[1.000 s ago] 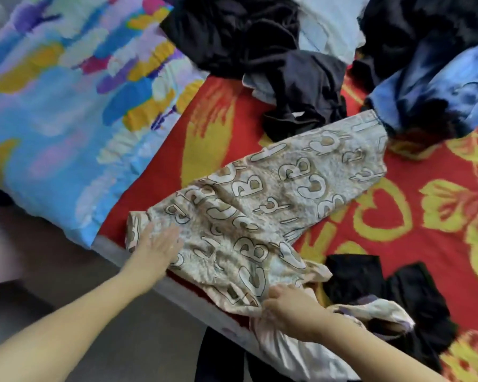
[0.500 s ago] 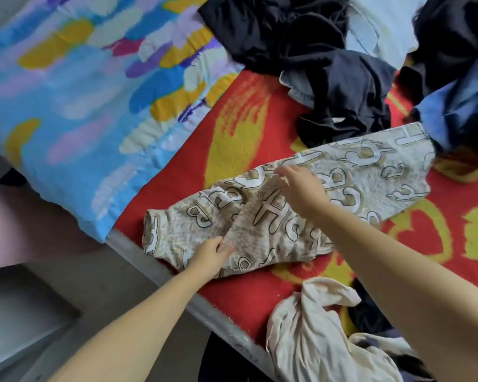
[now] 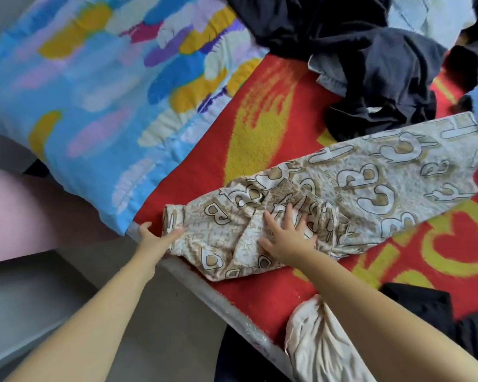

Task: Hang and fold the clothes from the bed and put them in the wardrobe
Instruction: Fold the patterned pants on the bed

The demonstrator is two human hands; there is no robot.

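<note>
- Crumpled beige letter-print trousers (image 3: 342,194) lie across the fuzzy red blanket (image 3: 260,111), centre frame.
- Right hand (image 3: 287,238) presses them flat, fingers spread.
- Left hand (image 3: 155,239), fingers straight, touches their lower-left cuff.

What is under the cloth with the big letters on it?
The letter-print cloth lies on the red and yellow blanket, which shows all around it. The right hand presses flat on top. Whatever sits beneath its folds stays covered.
</note>
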